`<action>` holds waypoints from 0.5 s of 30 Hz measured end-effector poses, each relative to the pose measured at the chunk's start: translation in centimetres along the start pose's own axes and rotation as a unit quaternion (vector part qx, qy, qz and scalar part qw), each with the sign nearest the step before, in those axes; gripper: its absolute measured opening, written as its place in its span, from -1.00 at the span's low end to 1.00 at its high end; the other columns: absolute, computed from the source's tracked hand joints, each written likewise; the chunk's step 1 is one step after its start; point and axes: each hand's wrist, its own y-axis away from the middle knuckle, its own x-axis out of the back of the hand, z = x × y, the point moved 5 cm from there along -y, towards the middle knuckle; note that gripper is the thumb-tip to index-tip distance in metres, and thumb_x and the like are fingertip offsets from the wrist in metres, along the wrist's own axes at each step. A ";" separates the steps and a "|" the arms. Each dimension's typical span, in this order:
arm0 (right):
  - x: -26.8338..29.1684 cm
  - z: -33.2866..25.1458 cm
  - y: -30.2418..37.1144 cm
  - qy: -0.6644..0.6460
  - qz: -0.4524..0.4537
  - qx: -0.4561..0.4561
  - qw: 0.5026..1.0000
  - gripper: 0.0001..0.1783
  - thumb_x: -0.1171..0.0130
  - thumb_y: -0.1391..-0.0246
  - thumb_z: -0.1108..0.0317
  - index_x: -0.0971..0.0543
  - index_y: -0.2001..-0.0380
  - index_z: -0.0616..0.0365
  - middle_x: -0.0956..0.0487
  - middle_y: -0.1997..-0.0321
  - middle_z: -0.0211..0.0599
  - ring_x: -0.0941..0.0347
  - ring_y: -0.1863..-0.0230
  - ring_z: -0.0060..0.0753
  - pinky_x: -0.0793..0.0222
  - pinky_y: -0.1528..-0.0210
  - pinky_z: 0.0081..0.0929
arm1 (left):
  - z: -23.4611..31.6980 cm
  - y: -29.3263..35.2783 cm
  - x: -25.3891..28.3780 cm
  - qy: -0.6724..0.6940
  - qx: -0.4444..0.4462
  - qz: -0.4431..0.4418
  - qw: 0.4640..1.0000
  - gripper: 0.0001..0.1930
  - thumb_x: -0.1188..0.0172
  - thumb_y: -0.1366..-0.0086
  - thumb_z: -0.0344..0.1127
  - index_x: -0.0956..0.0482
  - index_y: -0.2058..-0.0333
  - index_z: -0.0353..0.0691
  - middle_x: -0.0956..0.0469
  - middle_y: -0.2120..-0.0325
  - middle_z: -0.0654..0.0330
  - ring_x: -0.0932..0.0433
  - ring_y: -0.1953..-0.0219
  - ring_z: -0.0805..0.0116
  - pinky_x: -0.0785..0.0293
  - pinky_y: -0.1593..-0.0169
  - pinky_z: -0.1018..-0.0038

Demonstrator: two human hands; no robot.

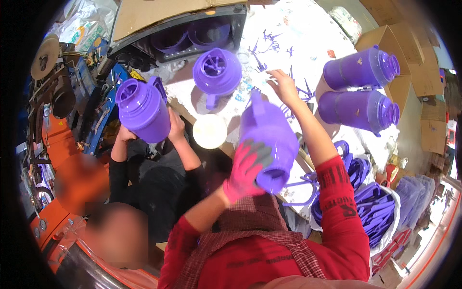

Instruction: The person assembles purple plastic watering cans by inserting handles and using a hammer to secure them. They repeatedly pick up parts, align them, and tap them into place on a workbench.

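Note:
My left hand (pixel 248 169), in a pink and grey work glove, grips a purple plastic thermos jug body (pixel 269 126). The jug lies tilted on its side, its round opening toward me and its handle side toward the table. My right hand (pixel 284 86), bare, reaches over the far part of the table with its fingers stretched out and nothing visible in them. Small purple plastic parts (pixel 304 91) lie scattered near it. Another purple thermos body (pixel 217 72) stands upright to the left, a loose-looking piece inside its mouth.
To my left a person holds another purple thermos body (pixel 145 113). Two purple thermoses (pixel 358 110) lie on their sides at right. A white sack (pixel 395 212) holds several purple handles. A dark crate (pixel 236 36) stands behind; a pale round disc (pixel 210 131) sits at the near edge.

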 end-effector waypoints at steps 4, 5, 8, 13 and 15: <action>-6.7 -0.8 -10.8 0.267 -0.035 0.127 0.955 -0.77 -0.18 0.10 0.52 -0.58 0.28 0.20 -0.57 0.20 -0.03 -0.58 0.16 -0.02 -0.52 0.04 -0.18 | 1.7 3.0 0.9 0.055 0.101 0.039 0.993 -0.30 -0.43 0.06 0.08 -0.57 -0.01 -0.28 -0.52 -0.09 -0.01 -0.46 -0.18 -0.08 -0.26 -0.29 -0.11; -8.2 0.2 -12.0 0.293 -0.118 0.090 0.944 -0.85 -0.17 0.08 0.48 -0.56 0.36 0.23 -0.55 0.22 0.02 -0.54 0.12 0.04 -0.49 0.01 -0.16 | 1.7 3.8 0.7 0.056 0.134 0.032 0.989 -0.28 -0.44 0.07 0.07 -0.56 -0.01 -0.29 -0.52 -0.09 -0.01 -0.45 -0.17 -0.07 -0.27 -0.29 -0.07; -9.0 1.3 -13.9 0.238 -0.074 0.080 0.965 -0.92 -0.19 0.10 0.42 -0.61 0.47 0.16 -0.56 0.22 -0.13 -0.46 0.12 0.00 -0.41 0.02 -0.13 | 0.8 5.1 -0.3 0.075 0.192 0.034 0.978 -0.19 -0.54 0.14 0.01 -0.52 -0.09 -0.28 -0.47 -0.16 0.01 -0.40 -0.22 -0.07 -0.26 -0.32 0.02; -6.2 -1.7 -10.6 0.203 -0.063 0.187 0.959 -0.87 -0.23 0.08 0.43 -0.66 0.42 0.20 -0.62 0.27 -0.20 -0.49 0.12 -0.03 -0.44 0.09 -0.20 | 0.2 5.8 -0.6 0.100 0.210 0.042 0.972 -0.03 -0.59 0.26 -0.03 -0.41 -0.18 -0.24 -0.36 -0.24 -0.01 -0.28 -0.30 -0.14 -0.15 -0.39 -0.05; -3.2 -3.9 -7.8 0.137 -0.079 0.040 0.987 -0.84 -0.21 -0.10 0.37 -0.67 0.42 0.26 -0.63 0.27 -0.20 -0.53 0.16 -0.10 -0.44 0.10 -0.32 | 0.1 5.6 -0.3 0.104 0.212 0.065 0.970 0.01 -0.60 0.29 -0.04 -0.39 -0.20 -0.24 -0.33 -0.26 -0.03 -0.24 -0.32 -0.16 -0.12 -0.41 -0.07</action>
